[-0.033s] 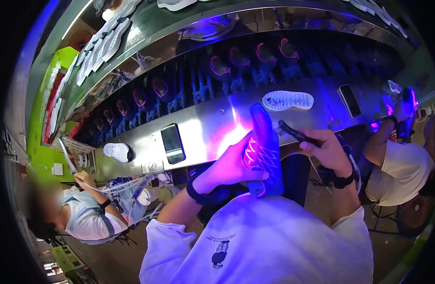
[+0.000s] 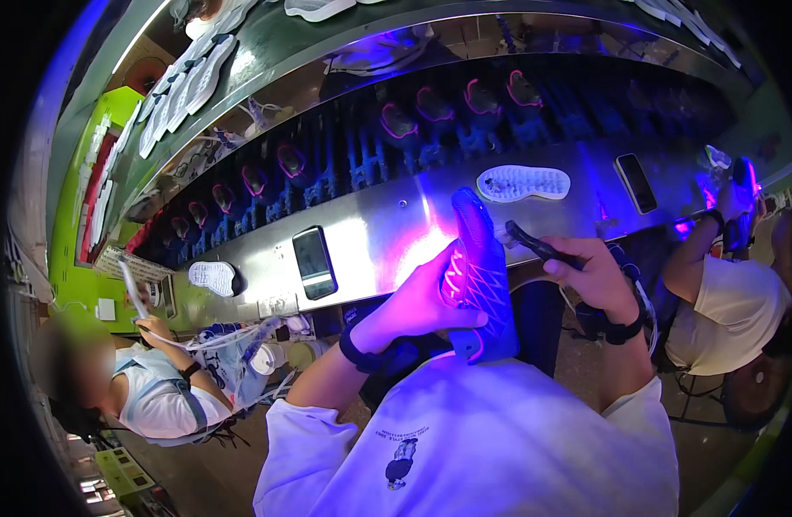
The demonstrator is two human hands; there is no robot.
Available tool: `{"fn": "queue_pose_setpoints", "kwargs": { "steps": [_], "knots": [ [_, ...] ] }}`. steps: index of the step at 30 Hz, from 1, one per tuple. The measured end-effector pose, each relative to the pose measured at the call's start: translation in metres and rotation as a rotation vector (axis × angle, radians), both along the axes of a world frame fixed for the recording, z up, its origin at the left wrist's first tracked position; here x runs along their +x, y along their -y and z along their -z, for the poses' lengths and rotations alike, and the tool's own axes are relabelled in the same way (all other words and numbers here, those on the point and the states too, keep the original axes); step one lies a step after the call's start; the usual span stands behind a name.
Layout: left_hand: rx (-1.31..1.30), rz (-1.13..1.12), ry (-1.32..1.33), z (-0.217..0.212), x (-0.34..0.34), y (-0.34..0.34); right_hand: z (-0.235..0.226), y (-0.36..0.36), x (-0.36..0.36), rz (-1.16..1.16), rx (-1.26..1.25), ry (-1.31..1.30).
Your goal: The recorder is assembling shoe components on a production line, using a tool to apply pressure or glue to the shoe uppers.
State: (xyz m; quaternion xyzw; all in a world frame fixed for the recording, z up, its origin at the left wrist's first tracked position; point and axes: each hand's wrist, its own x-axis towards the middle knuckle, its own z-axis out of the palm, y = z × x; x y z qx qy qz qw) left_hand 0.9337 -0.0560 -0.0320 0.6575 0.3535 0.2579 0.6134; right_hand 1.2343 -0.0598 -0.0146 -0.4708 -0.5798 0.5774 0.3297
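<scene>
Clasping a dark laced shoe [image 2: 489,289] at the near edge of the worktop [image 2: 363,246], the left hand [image 2: 424,300] wraps its side; beside that edge, the right hand [image 2: 592,274] grips a dark tool [image 2: 534,241]; steadiness seems best

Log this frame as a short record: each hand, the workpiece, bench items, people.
left hand: gripping dark shoe, thumb across it
right hand: holding dark-handled tool, head near shoe; contact unclear
shoe: toe pointing away from wearer, under purple light
metal bench: left white sole, left phone, right white sole, right phone
people: left co-worker, right co-worker
</scene>
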Motion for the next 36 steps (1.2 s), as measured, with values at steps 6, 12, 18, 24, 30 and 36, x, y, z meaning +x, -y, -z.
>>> {"fn": "queue_pose_setpoints", "kwargs": {
  "steps": [6,12,18,24,30,36],
  "knots": [
    [-0.435,-0.079,0.280,0.012,0.002,0.004,0.017,0.011,-0.010,0.065,0.015,0.127],
    [-0.554,-0.190,0.383,0.018,-0.004,0.004,0.029,0.038,-0.011,0.021,0.058,0.233],
    [-0.574,-0.209,0.319,0.027,-0.009,0.004,0.016,0.014,-0.020,0.005,0.038,0.412],
    [-0.643,-0.209,0.281,0.007,-0.027,-0.010,0.027,0.000,-0.037,0.068,0.018,0.268],
    [-0.514,-0.343,0.392,0.039,-0.039,-0.007,0.020,0.015,-0.017,-0.100,-0.183,0.147],
    [-0.483,-0.413,0.392,0.034,-0.019,-0.004,0.019,0.032,0.002,-0.026,-0.115,0.218]
  ]
}}
